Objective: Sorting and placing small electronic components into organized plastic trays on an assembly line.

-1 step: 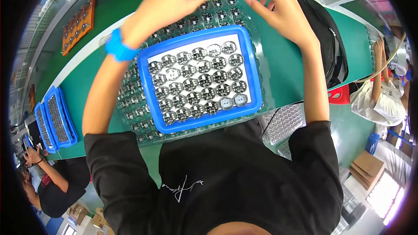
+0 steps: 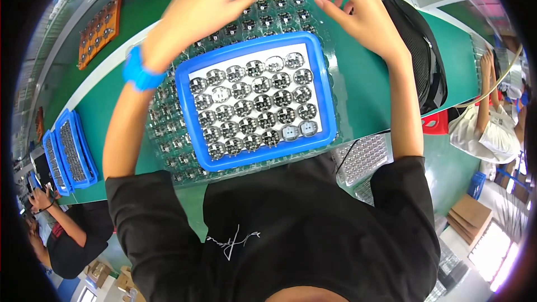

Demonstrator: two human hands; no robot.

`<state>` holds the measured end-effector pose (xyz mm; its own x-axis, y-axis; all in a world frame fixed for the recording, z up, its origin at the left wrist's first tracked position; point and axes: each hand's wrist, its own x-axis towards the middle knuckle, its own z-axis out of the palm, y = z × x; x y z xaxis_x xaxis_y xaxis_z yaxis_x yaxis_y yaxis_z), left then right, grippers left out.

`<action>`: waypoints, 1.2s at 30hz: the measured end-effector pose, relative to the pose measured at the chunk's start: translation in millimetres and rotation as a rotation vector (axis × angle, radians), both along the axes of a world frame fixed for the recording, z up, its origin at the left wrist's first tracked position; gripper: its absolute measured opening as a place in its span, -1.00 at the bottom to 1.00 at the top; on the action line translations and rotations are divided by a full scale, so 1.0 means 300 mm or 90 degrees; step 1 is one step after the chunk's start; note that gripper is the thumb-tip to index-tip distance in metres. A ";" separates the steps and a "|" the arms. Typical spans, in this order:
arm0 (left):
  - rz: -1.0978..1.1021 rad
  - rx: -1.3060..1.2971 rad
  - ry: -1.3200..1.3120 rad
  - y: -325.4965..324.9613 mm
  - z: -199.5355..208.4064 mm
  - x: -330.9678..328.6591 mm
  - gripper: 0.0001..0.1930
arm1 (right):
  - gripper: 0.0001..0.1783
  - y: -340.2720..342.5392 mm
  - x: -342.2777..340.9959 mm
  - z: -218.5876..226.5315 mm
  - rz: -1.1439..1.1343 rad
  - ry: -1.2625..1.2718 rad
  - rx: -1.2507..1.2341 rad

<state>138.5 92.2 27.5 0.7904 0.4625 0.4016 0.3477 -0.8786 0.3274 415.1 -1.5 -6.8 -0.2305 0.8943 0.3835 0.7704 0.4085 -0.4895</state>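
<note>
At the far side of the bench, my left hand (image 2: pixel 215 0) is slightly smeared by motion. Its thumb and fingers are apart, and I see nothing held between them. My right hand (image 2: pixel 361 14) hovers to its right with bent fingers, thumb and forefinger a little apart, holding nothing that I can make out. Below them lies a blue tray (image 2: pixel 183 113) with a white liner, filled with rows of small round circuit boards (image 2: pixel 262 102). It rests on a clear plastic blister tray (image 2: pixel 330 141) full of similar small parts (image 2: pixel 265 20).
A black mesh bag (image 2: pixel 411 50) sits beside my right forearm. More blue trays (image 2: pixel 71 151) stand at the bench's left end. An orange rack (image 2: pixel 100 31) lies beyond the white edge. Other people work at both sides; one person's hand (image 2: pixel 42 200) shows at left.
My left hand and forearm have shifted slightly left. My right hand stays almost where it was, and the blue tray has barely moved.
</note>
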 end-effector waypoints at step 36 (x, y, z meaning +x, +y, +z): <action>0.292 0.065 0.259 -0.148 -0.206 -1.027 -0.86 | -0.65 -0.422 -0.285 -0.032 -0.332 0.203 -0.063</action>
